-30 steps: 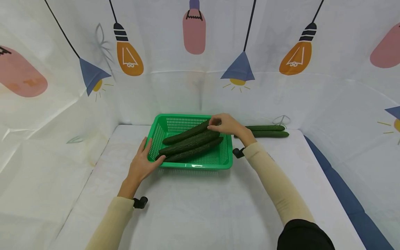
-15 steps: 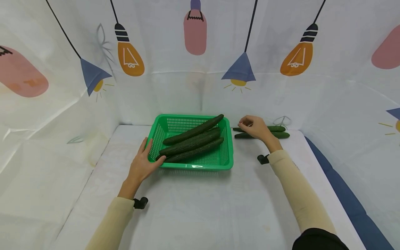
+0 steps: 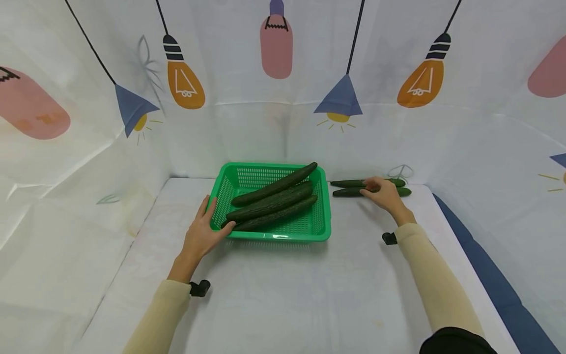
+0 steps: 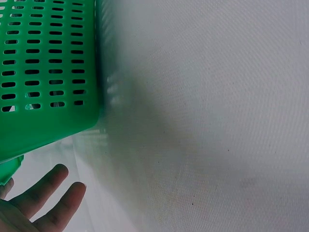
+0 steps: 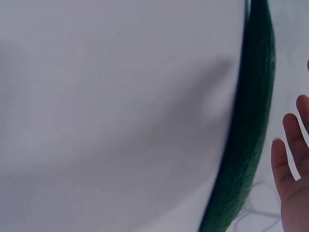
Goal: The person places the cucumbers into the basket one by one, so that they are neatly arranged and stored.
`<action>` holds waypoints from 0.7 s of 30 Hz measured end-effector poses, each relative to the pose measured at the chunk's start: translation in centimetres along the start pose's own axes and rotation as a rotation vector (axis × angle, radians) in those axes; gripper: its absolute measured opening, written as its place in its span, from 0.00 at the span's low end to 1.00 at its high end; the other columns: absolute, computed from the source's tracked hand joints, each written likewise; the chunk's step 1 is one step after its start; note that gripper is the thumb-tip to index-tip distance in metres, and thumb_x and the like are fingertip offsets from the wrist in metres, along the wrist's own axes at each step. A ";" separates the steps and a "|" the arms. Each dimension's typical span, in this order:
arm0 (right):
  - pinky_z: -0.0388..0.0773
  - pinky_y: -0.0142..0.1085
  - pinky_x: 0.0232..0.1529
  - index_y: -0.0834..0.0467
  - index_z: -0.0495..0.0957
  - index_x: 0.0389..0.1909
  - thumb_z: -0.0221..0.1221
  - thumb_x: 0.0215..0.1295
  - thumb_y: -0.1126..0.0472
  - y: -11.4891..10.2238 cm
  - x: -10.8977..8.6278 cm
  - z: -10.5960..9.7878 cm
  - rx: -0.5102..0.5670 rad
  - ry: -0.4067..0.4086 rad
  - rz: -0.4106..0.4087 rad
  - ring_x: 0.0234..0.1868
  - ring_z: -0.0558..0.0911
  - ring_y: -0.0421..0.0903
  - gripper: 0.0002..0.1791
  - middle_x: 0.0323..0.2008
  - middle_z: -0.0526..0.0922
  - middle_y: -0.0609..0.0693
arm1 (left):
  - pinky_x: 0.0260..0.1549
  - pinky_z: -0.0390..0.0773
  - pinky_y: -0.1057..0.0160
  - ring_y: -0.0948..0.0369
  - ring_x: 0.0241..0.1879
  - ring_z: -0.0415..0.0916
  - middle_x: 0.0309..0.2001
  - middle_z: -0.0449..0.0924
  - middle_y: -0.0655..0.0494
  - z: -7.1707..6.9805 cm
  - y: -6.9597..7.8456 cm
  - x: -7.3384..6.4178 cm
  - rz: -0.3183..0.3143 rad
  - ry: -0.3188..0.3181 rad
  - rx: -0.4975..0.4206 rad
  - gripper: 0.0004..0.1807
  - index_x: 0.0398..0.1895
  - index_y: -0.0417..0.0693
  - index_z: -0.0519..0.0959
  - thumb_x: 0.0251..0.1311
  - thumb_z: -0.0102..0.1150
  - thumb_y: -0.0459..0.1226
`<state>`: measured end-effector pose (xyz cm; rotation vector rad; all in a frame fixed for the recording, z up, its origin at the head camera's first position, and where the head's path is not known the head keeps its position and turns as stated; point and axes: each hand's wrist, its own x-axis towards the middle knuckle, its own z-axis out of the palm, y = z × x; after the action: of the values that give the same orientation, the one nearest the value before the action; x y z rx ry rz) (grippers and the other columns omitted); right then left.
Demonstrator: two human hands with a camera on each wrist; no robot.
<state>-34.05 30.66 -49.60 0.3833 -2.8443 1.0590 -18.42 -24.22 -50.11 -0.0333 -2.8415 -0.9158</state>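
A green perforated plastic basket (image 3: 320,221) stands at the back middle of the table. Three long dark green cucumbers (image 3: 271,200) show inside it, lying slantwise, the farthest with its tip up on the rim. My left hand (image 3: 201,238) rests at the basket's front left corner, thumb over the front rim, straight fingers along the left side; the left wrist view shows spread fingers (image 4: 60,205) beside the green wall. To the basket's right lie a near cucumber (image 3: 347,192) and a far cucumber (image 3: 345,183). Over the near one is my right hand (image 3: 384,194), its fingers (image 5: 292,130) extended past it.
White cloth printed with lamps and bulbs (image 3: 185,83) rises behind and beside the white table (image 3: 283,295). Blue material (image 3: 486,265) runs along the table's right edge. A small black wrist camera (image 3: 389,238) sits at the right cuff.
The right hand has left the farthest cucumber in the basket and moved right to the two cucumbers on the table. That cucumber now rests on the rim. The left hand has stayed put.
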 end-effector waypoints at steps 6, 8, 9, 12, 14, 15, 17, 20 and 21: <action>0.67 0.65 0.66 0.63 0.78 0.62 0.64 0.72 0.50 1.6 -0.5 0.0 -0.007 -0.003 0.053 0.64 0.74 0.67 0.26 0.59 0.80 0.67 | 0.58 0.72 0.29 0.35 0.76 0.58 0.85 0.41 0.47 0.1 -0.1 0.1 0.001 -0.002 0.001 0.55 0.85 0.55 0.46 0.63 0.58 0.66; 0.64 0.66 0.67 0.64 0.77 0.63 0.64 0.72 0.50 2.0 -0.7 -0.1 -0.011 0.001 0.056 0.67 0.70 0.68 0.27 0.62 0.78 0.68 | 0.58 0.73 0.29 0.35 0.76 0.59 0.85 0.41 0.47 0.2 -0.1 0.1 0.002 -0.001 -0.002 0.55 0.85 0.55 0.46 0.63 0.58 0.66; 0.62 0.67 0.68 0.64 0.77 0.64 0.64 0.72 0.50 2.2 -0.7 -0.1 -0.013 0.003 0.056 0.68 0.69 0.69 0.27 0.64 0.76 0.68 | 0.57 0.73 0.29 0.35 0.75 0.59 0.85 0.41 0.48 0.2 -0.1 0.1 0.004 0.000 -0.003 0.55 0.85 0.55 0.46 0.63 0.58 0.66; 0.60 0.68 0.70 0.65 0.74 0.66 0.64 0.72 0.51 2.7 -0.9 -0.2 -0.024 0.004 0.065 0.71 0.65 0.71 0.29 0.68 0.72 0.69 | 0.55 0.75 0.30 0.35 0.74 0.61 0.85 0.41 0.48 0.1 0.0 0.1 0.008 0.003 -0.003 0.55 0.85 0.55 0.47 0.63 0.58 0.66; 0.59 0.68 0.70 0.65 0.72 0.68 0.63 0.72 0.50 3.0 -1.0 -0.3 -0.028 -0.004 0.082 0.73 0.63 0.71 0.32 0.70 0.69 0.69 | 0.54 0.76 0.30 0.34 0.73 0.62 0.85 0.41 0.49 0.1 0.1 0.1 0.009 0.005 -0.007 0.55 0.85 0.55 0.47 0.63 0.59 0.66; 0.59 0.68 0.71 0.64 0.71 0.70 0.64 0.72 0.49 3.1 -1.0 -0.4 -0.028 -0.009 0.094 0.74 0.62 0.71 0.33 0.71 0.68 0.69 | 0.54 0.76 0.30 0.34 0.73 0.62 0.85 0.41 0.50 0.1 0.1 0.1 0.009 0.006 -0.008 0.55 0.85 0.55 0.47 0.63 0.59 0.66; 0.58 0.68 0.71 0.64 0.68 0.72 0.63 0.72 0.48 3.3 -1.1 -0.5 -0.026 -0.025 0.114 0.75 0.60 0.71 0.36 0.73 0.65 0.69 | 0.55 0.75 0.30 0.34 0.74 0.61 0.85 0.40 0.50 0.0 0.1 0.1 0.005 0.003 -0.007 0.55 0.85 0.56 0.47 0.63 0.58 0.66; 0.57 0.69 0.72 0.64 0.64 0.75 0.63 0.72 0.47 3.5 -1.2 -0.7 -0.021 -0.051 0.135 0.76 0.58 0.72 0.39 0.75 0.62 0.70 | 0.56 0.74 0.29 0.35 0.75 0.60 0.85 0.39 0.51 0.1 0.0 0.1 -0.001 -0.002 -0.001 0.55 0.85 0.56 0.46 0.63 0.58 0.67; 0.57 0.69 0.72 0.64 0.63 0.76 0.64 0.71 0.47 3.5 -1.2 -0.8 -0.020 -0.060 0.143 0.76 0.57 0.72 0.40 0.75 0.61 0.70 | 0.56 0.74 0.29 0.35 0.75 0.60 0.85 0.39 0.51 0.1 0.0 0.1 -0.001 -0.003 0.001 0.55 0.85 0.56 0.46 0.63 0.57 0.67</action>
<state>-33.82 33.94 -51.39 0.2155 -2.9713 1.0592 -18.49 -24.17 -50.17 -0.0329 -2.8454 -0.9152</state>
